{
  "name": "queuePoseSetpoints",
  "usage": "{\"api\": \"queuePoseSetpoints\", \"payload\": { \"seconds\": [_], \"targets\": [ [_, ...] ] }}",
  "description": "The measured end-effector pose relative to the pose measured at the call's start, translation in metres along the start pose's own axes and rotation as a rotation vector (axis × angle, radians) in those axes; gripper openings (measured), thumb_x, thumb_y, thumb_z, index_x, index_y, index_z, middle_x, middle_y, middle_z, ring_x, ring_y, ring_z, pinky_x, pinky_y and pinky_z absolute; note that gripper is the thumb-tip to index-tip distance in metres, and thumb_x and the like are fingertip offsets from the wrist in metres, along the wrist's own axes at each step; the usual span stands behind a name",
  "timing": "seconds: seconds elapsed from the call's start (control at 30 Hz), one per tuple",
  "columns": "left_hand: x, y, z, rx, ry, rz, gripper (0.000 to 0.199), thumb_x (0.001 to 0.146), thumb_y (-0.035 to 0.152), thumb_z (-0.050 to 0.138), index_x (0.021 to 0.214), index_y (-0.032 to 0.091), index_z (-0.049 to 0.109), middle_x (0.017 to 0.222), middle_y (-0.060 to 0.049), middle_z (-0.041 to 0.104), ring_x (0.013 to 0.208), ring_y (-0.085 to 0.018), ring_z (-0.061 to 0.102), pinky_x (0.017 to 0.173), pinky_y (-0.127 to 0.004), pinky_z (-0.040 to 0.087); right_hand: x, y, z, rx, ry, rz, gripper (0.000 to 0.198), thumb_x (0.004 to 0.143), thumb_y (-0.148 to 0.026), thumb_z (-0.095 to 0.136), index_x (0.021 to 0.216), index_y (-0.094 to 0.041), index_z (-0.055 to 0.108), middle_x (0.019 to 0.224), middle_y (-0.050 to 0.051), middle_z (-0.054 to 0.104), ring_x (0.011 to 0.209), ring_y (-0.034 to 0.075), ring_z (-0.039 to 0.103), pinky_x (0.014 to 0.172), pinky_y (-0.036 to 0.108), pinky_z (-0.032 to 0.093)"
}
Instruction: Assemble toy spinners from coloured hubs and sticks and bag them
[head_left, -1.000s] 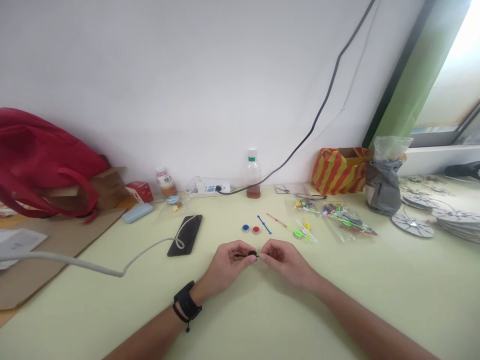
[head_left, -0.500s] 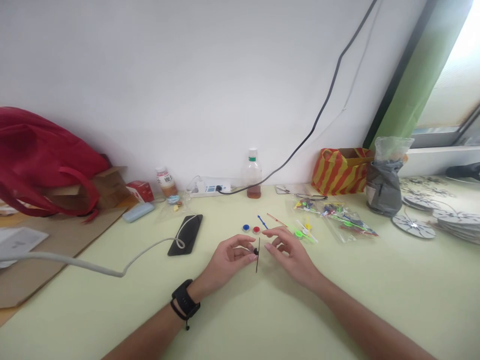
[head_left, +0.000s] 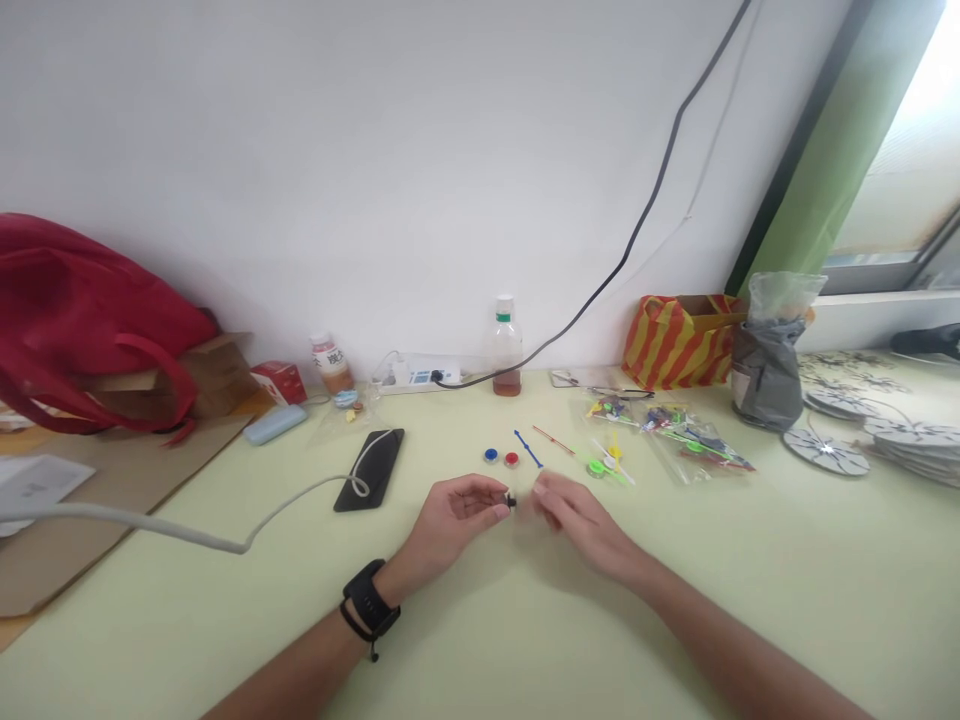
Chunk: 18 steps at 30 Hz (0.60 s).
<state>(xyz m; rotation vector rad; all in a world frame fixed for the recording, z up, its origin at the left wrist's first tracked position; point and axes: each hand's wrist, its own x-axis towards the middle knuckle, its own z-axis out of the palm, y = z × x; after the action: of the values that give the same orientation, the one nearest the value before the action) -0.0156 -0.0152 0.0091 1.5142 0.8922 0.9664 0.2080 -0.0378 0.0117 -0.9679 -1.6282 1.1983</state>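
Observation:
Between thumb and fingertips of my left hand [head_left: 465,508] is a small black spinner [head_left: 511,502]; its hub shows, while its thin arrow is only a faint blur. My right hand [head_left: 574,515] is close beside it on the right, fingers curled in and smeared by motion, apparently not gripping the hub. Just beyond lie a blue round base [head_left: 491,456], a red round base [head_left: 511,459], a blue arrow [head_left: 528,449] and a red arrow [head_left: 554,440]. To their right are green, yellow and white spinner parts [head_left: 596,468].
Left of my hands, a black phone [head_left: 371,470] lies under a grey cable [head_left: 300,497]. A bottle [head_left: 507,350] and a power strip [head_left: 420,374] stand by the wall. Bags of coloured parts [head_left: 697,445], a striped bag [head_left: 675,345] and grey discs [head_left: 825,453] are at right.
The black arrow, upright and sharp before, is now blurred away at the hub. My right fingers have curled in and dropped slightly; my left hand keeps its hold.

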Motion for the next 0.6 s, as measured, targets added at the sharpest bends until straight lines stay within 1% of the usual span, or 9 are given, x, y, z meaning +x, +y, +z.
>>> {"api": "queuePoseSetpoints", "payload": {
  "seconds": [0.03,0.07,0.1,0.13,0.17,0.27,0.37,0.5,0.6],
  "targets": [
    [0.0000,-0.0005,0.0000,0.000,0.006,0.000,0.029,0.082,0.033,0.083,0.105,0.017,0.076,0.102,-0.008,0.075,0.097,-0.021,0.070,0.093,-0.034,0.058,0.0009,-0.0001,-0.0003,0.034,-0.062,0.042,0.056,0.102,-0.052,0.044,0.057,-0.020,0.056,0.058,0.000,0.048,0.054,0.013,0.045,0.056,0.028,0.041],
    [0.0000,-0.0009,-0.0001,0.000,0.012,0.001,0.029,0.082,0.033,0.083,0.105,0.017,0.076,0.102,-0.008,0.076,0.097,-0.021,0.070,0.092,-0.034,0.058,0.0018,0.0000,-0.0007,0.065,-0.104,0.074,0.065,0.103,-0.055,0.041,0.047,-0.020,0.045,0.050,-0.001,0.040,0.051,0.013,0.041,0.055,0.029,0.039],
    [0.0001,-0.0012,-0.0001,-0.001,0.015,0.003,0.029,0.082,0.033,0.083,0.105,0.017,0.076,0.103,-0.008,0.076,0.097,-0.021,0.070,0.092,-0.034,0.058,0.0028,0.0001,-0.0011,0.087,-0.115,0.093,0.068,0.102,-0.057,0.040,0.045,-0.021,0.038,0.047,-0.001,0.036,0.049,0.012,0.038,0.054,0.029,0.037],
    [0.0002,-0.0013,-0.0001,-0.002,0.016,0.006,0.029,0.083,0.033,0.083,0.106,0.017,0.076,0.103,-0.008,0.076,0.097,-0.021,0.070,0.092,-0.033,0.058,0.0036,0.0003,-0.0013,0.100,-0.098,0.099,0.068,0.101,-0.060,0.042,0.046,-0.021,0.038,0.048,-0.002,0.037,0.049,0.012,0.037,0.054,0.029,0.035],
    [0.0002,-0.0013,0.0000,-0.003,0.015,0.008,0.029,0.083,0.033,0.083,0.106,0.017,0.075,0.103,-0.008,0.076,0.097,-0.020,0.070,0.092,-0.033,0.058,0.0043,0.0005,-0.0011,0.105,-0.072,0.098,0.064,0.099,-0.062,0.046,0.050,-0.020,0.041,0.051,-0.002,0.041,0.051,0.012,0.038,0.054,0.028,0.035],
    [0.0000,-0.0004,0.0007,-0.004,0.004,0.005,0.029,0.083,0.033,0.083,0.105,0.017,0.075,0.102,-0.008,0.076,0.096,-0.020,0.070,0.092,-0.033,0.057,0.0053,0.0005,0.0012,0.139,-0.035,0.094,0.047,0.091,-0.063,0.063,0.072,-0.020,0.053,0.066,-0.002,0.054,0.058,0.013,0.046,0.057,0.027,0.040],
    [-0.0003,0.0007,0.0018,-0.013,-0.004,-0.002,0.028,0.083,0.033,0.083,0.104,0.016,0.075,0.100,-0.008,0.075,0.095,-0.020,0.070,0.092,-0.033,0.058,0.0051,0.0008,0.0047,0.177,-0.042,0.083,0.040,0.087,-0.059,0.070,0.088,-0.021,0.057,0.075,-0.002,0.055,0.068,0.014,0.050,0.061,0.026,0.044],
    [-0.0007,0.0011,0.0025,-0.025,-0.024,0.001,0.027,0.084,0.032,0.082,0.104,0.016,0.075,0.102,-0.008,0.075,0.096,-0.021,0.070,0.093,-0.034,0.057,0.0043,0.0027,0.0072,0.154,-0.070,0.069,0.036,0.091,-0.056,0.067,0.091,-0.021,0.058,0.078,-0.002,0.054,0.071,0.014,0.050,0.061,0.025,0.043],
    [-0.0007,0.0009,0.0025,-0.031,-0.033,0.007,0.027,0.084,0.032,0.082,0.105,0.017,0.075,0.102,-0.008,0.075,0.097,-0.021,0.070,0.093,-0.034,0.057,0.0041,0.0055,0.0068,0.124,-0.077,0.067,0.034,0.093,-0.054,0.065,0.091,-0.021,0.059,0.075,-0.002,0.051,0.069,0.014,0.048,0.062,0.026,0.043]
  ]
}}
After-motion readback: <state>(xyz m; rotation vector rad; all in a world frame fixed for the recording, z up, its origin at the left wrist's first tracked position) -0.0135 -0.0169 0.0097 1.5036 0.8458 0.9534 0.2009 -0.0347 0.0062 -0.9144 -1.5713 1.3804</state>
